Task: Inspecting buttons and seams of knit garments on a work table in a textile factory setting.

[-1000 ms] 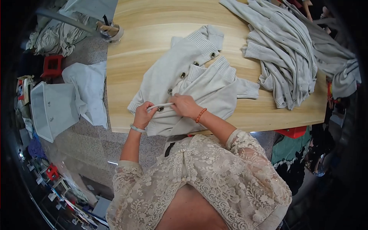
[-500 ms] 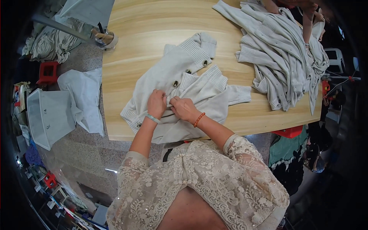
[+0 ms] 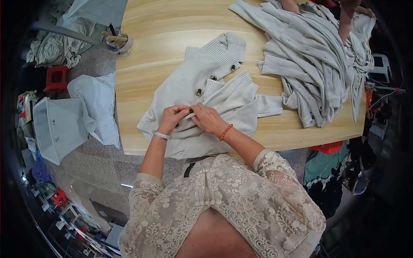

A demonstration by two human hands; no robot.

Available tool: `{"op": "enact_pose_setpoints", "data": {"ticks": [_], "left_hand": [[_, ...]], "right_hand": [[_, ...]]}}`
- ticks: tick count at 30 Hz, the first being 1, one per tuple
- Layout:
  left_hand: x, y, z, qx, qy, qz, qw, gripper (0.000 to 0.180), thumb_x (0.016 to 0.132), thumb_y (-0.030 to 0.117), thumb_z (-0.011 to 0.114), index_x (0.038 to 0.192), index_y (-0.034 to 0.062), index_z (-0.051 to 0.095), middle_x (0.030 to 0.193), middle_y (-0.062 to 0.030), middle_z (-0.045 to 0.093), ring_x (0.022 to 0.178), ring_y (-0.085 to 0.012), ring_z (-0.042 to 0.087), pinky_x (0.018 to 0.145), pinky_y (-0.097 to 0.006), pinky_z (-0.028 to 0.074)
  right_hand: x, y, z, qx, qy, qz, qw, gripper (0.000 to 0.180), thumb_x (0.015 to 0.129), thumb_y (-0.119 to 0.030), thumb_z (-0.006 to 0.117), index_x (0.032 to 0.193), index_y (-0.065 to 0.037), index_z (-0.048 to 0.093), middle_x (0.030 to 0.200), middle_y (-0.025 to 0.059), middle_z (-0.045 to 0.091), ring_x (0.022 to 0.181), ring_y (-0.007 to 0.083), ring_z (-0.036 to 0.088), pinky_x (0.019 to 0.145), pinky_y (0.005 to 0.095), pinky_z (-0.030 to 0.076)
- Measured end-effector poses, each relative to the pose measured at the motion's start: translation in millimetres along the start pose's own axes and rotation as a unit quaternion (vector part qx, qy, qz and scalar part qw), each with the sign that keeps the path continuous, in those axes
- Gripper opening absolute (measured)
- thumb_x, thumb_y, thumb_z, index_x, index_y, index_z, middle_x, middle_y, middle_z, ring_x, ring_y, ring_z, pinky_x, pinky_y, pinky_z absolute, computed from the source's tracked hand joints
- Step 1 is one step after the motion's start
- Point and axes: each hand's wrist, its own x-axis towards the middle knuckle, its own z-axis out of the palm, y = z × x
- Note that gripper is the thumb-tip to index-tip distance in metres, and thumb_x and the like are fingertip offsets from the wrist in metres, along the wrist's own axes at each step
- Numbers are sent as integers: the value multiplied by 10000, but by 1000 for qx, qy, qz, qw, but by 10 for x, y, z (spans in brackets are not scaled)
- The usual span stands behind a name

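Observation:
A light grey-beige knitted cardigan (image 3: 176, 86) lies on the wooden table in front of me, its ribbed hem and cuffs pointing away. Down its front edge run dark buttons, one of them a brown button (image 3: 198, 92) just beyond my fingers. My left hand (image 3: 172, 119) is closed in a pinch at the front edge, with a dark button (image 3: 191, 111) showing at its fingertips. Right beside it, my right hand (image 3: 209, 119) pinches the knit of the same edge, fingertips almost touching the left ones. The fingers partly hide the cloth between them.
A heap of similar cardigans (image 3: 301, 64) covers the table's right side, where another person's hands (image 3: 344, 26) are at work. A clear cup of tools (image 3: 122, 43) is at the table's left edge. On the floor stand a white bin (image 3: 64, 129) and a red stool (image 3: 56, 78).
My hands have come closer together, and the left has turned into a pinch with a dark button now showing at its fingertips. The other person's hands have shifted over the heap.

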Motion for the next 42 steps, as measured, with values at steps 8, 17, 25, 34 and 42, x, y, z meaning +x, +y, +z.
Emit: {"op": "enact_pose_setpoints", "data": {"ticks": [8,17,25,34,42], "left_hand": [[-393,152,261,276,80,212,934,260,824,-32,578,1072,-17,655,958,-46,662,895,-112,595,816,-246,469],[-556,235,866,189,13,114,975,231,871,-11,517,1055,-20,657,927,-37,684,867,-74,584,792,-222,460],[-463,15,778,195,17,102,975,147,848,37,599,967,-2,676,822,-30,677,773,-61,571,699,-230,467],[-573,122,555,381,160,147,899,225,743,186,776,745,13,632,642,-98,617,574,-157,563,549,-295,441],[-190,500,1231,444,207,358,795,235,746,-18,607,975,31,593,931,-157,571,884,-347,547,755,-417,451]], "right_hand": [[33,-101,-372,27,-60,-53,996,196,800,-116,602,941,17,570,895,195,566,813,380,597,733,450,489],[-550,68,-824,113,-15,-29,993,134,742,-4,556,843,-1,644,829,211,607,808,391,592,733,445,479],[-542,171,-723,126,-57,-80,987,148,746,-87,562,839,-35,665,843,160,629,803,371,609,720,438,487],[-572,281,-897,-55,-74,-3,996,138,817,-188,579,804,-54,606,851,136,608,793,333,625,692,442,503],[-504,325,-961,-46,-34,-29,998,91,825,-146,568,873,-69,581,845,109,582,786,318,617,650,426,491]]}}
